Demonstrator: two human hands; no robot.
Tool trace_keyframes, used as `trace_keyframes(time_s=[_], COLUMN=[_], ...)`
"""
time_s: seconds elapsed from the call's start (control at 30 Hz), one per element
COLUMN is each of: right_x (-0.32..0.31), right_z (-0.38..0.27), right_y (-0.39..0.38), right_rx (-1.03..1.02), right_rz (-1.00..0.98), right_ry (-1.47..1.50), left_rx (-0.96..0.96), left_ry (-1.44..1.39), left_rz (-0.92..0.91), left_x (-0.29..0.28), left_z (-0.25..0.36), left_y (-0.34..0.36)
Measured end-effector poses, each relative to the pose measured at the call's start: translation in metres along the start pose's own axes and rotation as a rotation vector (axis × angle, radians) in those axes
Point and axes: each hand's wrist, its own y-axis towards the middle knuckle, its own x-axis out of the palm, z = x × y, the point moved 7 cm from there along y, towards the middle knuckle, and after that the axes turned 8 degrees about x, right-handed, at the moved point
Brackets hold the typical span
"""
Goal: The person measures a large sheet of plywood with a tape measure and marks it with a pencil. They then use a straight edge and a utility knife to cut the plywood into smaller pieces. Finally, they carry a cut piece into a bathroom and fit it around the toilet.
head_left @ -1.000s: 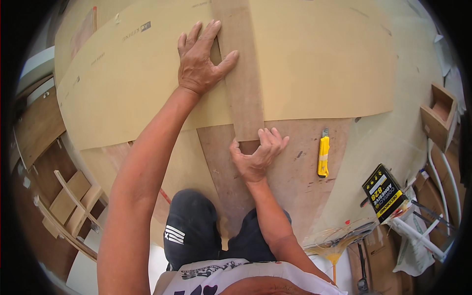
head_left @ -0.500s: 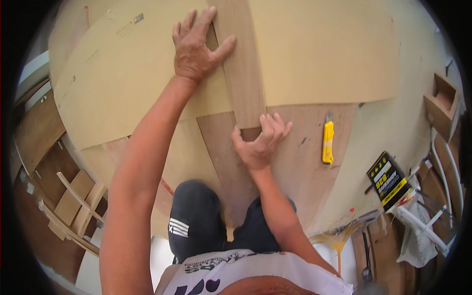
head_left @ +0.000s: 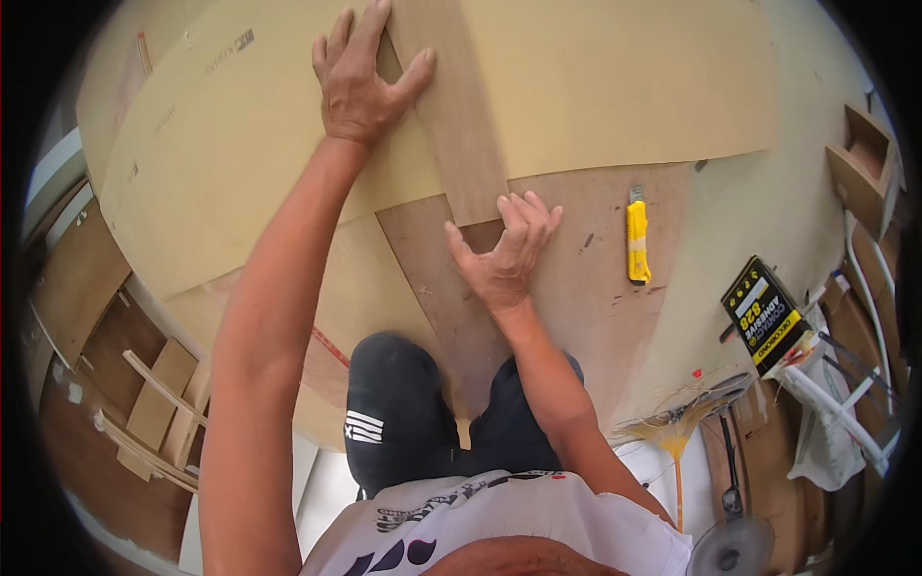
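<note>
Since the earlier frames the whole view has shifted: both hands, the wooden strip and the yellow cutter knife now sit higher in the picture. A round grey fan has come into view at the lower right. The hands are at much the same places on the strip.

Nearest the camera, a white shirt and dark trousers are noted, the knees at the near side of a brown board.

The right hand is at the strip's near end, thumb and fingers wide apart: thumb by the left corner, fingertips at the right edge. Bare board shows between them. The knife lies on the same board, right of this hand and apart from it, its blade end pointing away.

The strip runs away from the wearer over a yellow sheet, its near end projecting past the sheet's edge. Further along, the left hand is spread wide on the sheet, thumb reaching onto the strip.

At the right stand a broom and a black-and-yellow container; beyond these, an open wooden box.
</note>
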Motion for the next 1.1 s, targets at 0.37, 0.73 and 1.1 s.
trace_keyframes(time_s=[0.37,0.73,1.1], right_x=[-0.008,-0.002,-0.008], right_z=[-0.005,0.004,0.001], right_y=[0.084,0.091,0.093], right_rx=[0.524,0.621,0.585], right_rz=[-0.469,-0.481,-0.456], right_ry=[-0.195,-0.171,-0.116], left_rx=[-0.099,-0.545,-0.548], left_ry=[-0.021,0.152,0.178], left_rz=[-0.085,0.048,-0.042], left_x=[0.000,0.024,0.037], left_z=[-0.003,-0.001,0.007], left_y=[-0.003,0.014,0.012])
